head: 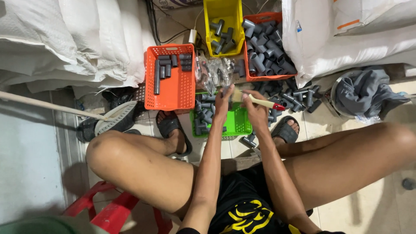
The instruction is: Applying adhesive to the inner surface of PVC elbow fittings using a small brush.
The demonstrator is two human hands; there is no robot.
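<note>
My right hand (255,108): closed on brush (260,101). My left hand (223,100): grip unclear, bristles alongside, green basket (240,125) beneath.

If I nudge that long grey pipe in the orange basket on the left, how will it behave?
The long grey pipe looks rigid, so it should move as one piece. Being round, it may roll, though the orange basket wall beside it would likely stop it. Hollow plastic, probably light.

Right hand (255,108) holds paintbrush (260,101) above green basket (238,123).
</note>
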